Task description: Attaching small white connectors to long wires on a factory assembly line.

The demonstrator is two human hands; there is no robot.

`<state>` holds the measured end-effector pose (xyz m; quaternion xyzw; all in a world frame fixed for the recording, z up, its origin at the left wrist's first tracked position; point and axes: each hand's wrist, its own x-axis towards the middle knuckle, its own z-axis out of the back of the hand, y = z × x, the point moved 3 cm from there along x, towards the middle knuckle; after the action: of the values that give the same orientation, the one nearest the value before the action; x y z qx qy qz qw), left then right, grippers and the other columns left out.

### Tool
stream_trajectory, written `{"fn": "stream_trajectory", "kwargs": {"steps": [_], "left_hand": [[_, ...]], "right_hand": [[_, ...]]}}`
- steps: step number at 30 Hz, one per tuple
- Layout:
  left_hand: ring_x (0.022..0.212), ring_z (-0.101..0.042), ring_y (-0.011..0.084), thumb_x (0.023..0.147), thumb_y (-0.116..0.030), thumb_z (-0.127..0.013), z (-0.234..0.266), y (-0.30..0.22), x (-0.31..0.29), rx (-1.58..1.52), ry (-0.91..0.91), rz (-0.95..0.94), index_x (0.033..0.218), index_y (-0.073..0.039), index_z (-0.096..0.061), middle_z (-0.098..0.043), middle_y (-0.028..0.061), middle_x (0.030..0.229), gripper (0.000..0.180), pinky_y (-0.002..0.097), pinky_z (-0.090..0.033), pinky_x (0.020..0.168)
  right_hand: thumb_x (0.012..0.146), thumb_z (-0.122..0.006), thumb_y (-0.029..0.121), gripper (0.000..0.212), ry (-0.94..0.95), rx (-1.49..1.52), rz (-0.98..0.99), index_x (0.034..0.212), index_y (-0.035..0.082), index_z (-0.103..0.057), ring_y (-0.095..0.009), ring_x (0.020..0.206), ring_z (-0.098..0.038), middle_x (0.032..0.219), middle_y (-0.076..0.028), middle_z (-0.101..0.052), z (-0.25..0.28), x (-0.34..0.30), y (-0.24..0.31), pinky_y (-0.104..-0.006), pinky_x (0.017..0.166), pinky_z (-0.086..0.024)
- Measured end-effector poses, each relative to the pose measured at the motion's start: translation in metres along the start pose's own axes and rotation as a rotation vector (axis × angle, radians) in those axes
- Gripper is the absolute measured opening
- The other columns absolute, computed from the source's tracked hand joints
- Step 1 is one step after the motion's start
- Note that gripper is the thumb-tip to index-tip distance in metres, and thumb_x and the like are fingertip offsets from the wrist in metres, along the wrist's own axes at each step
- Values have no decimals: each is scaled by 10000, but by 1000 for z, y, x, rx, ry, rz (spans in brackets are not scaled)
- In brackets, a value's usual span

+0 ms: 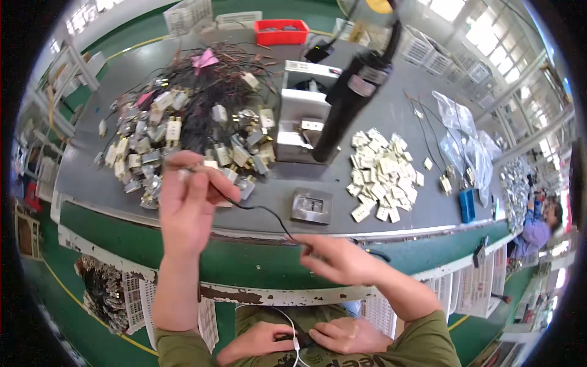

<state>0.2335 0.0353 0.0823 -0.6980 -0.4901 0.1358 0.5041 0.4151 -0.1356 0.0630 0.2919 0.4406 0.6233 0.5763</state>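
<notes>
My left hand (188,196) is raised over the front edge of the left pile, its fingers pinched on one end of a thin black cable (263,209). What sits at that end is mostly hidden by the fingers. Lower and to the right, my right hand (342,260) pinches the same cable at the table's front edge. The cable sags in a curve between both hands. Just beyond it lies a small metal fixture block (312,206) with a recess. Left of this spreads a heap of silver and cream connector housings (162,131) with dark wires.
A grey bench device (296,131) with a thick black cylinder (351,101) stands behind the block. Cream rectangular pieces (385,174) are piled at right, near a blue holder (467,206) and plastic bags (455,113). A red bin (281,33) sits far back. Two other hands (351,330) rest below.
</notes>
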Motion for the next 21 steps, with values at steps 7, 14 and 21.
{"fn": "stream_trajectory", "kwargs": {"steps": [7, 14, 21], "left_hand": [[847, -672, 221, 1031, -198, -440, 39, -14, -2, 44, -144, -79, 1292, -80, -391, -628, 67, 943, 291, 353, -557, 752], [1113, -600, 256, 952, -184, -592, -7, 3, -23, -74, 234, 158, 1364, -57, -389, -625, 147, 1173, 476, 414, -501, 909], [1051, -613, 218, 881, 5, -655, -25, 51, -70, 230, 286, 282, 1364, -61, -303, -635, 149, 1088, 602, 338, -494, 908]], "right_hand": [[885, -656, 109, 431, -82, -116, -64, 1302, 104, -550, -196, 751, -586, 1021, -97, -642, 34, -23, -15, -321, 621, -479], [911, -636, 102, 471, -98, 132, 48, 1357, 30, -502, -168, 941, -630, 1168, -103, -632, 26, -17, -11, -299, 827, -495], [913, -660, 159, 431, -123, 660, -108, 1297, 44, -500, -174, 890, -648, 1076, -106, -650, -22, 1, -20, -305, 795, -515]]}}
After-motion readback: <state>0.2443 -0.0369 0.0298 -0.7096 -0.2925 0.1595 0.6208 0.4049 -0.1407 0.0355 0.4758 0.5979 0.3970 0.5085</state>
